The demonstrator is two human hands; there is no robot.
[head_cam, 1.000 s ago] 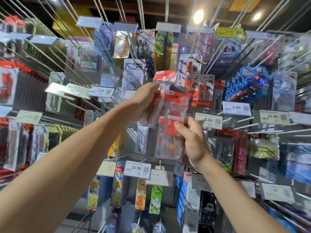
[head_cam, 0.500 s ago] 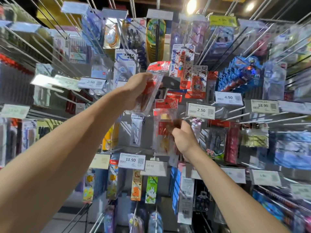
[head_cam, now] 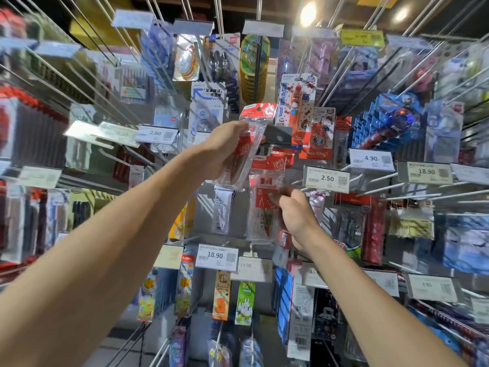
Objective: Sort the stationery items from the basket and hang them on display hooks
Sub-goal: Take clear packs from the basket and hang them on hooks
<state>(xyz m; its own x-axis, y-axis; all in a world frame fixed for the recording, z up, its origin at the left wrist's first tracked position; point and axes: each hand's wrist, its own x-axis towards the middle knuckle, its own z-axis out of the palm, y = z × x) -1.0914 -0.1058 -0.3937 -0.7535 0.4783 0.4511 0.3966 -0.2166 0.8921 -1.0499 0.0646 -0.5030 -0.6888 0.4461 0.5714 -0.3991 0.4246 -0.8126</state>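
Note:
My left hand [head_cam: 225,147] grips a clear plastic packet with a red header card [head_cam: 247,144], held up in front of the hook wall at centre. Just below and to the right hangs a similar clear packet with red labels [head_cam: 264,205] on a display hook. My right hand [head_cam: 296,215] is at this hanging packet's right edge, its fingers curled and blurred against it; whether they pinch it is unclear. The basket is out of view.
Long metal display hooks stick out toward me all around, each with a price tag, such as 2.50 [head_cam: 327,179], 18.90 [head_cam: 217,255] and 4.90 [head_cam: 371,158]. Hanging stationery packs fill the wall, including Hello Kitty cards [head_cam: 317,133].
The view has shifted slightly. My right hand has slid down the hanging packet from its upper part to its right edge. My left hand keeps holding its packet at about the same height.

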